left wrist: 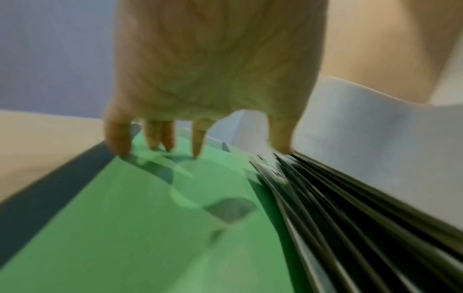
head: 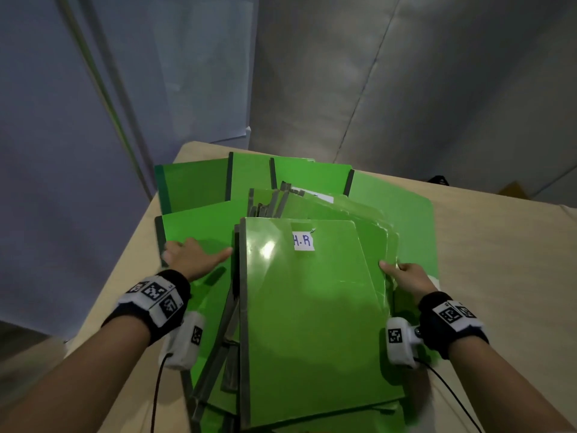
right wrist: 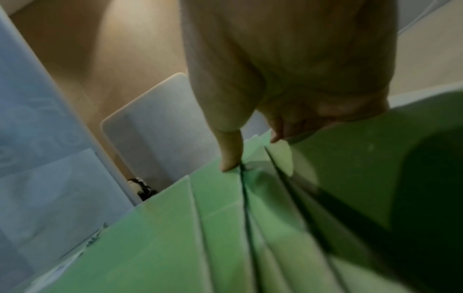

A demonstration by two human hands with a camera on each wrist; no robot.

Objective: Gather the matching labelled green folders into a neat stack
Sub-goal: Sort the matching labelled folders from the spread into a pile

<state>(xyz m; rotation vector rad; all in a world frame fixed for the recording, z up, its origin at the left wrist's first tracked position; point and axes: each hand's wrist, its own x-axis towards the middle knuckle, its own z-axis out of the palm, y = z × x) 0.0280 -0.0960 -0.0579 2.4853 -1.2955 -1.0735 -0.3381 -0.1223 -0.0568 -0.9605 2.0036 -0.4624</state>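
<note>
A fanned pile of green folders (head: pixel 315 307) lies in the middle of the beige table (head: pixel 499 245). The top folder carries a white label reading "H.R" (head: pixel 302 241). My left hand (head: pixel 199 254) rests flat on a separate green folder (head: pixel 199 226) left of the pile, its thumb reaching toward the pile's grey spines (left wrist: pixel 350 208). Its straight fingers (left wrist: pixel 160 138) touch that folder's surface. My right hand (head: pixel 396 271) grips the right edges of several fanned folders, the thumb (right wrist: pixel 230 156) on top and the fingers curled underneath.
More green folders lie spread at the back (head: pixel 193 189) (head: pixel 312 176) and to the right (head: pixel 402 207). The table's left edge runs close by my left arm. A dark object (head: pixel 438 180) sits beyond the far right edge. Grey walls stand behind.
</note>
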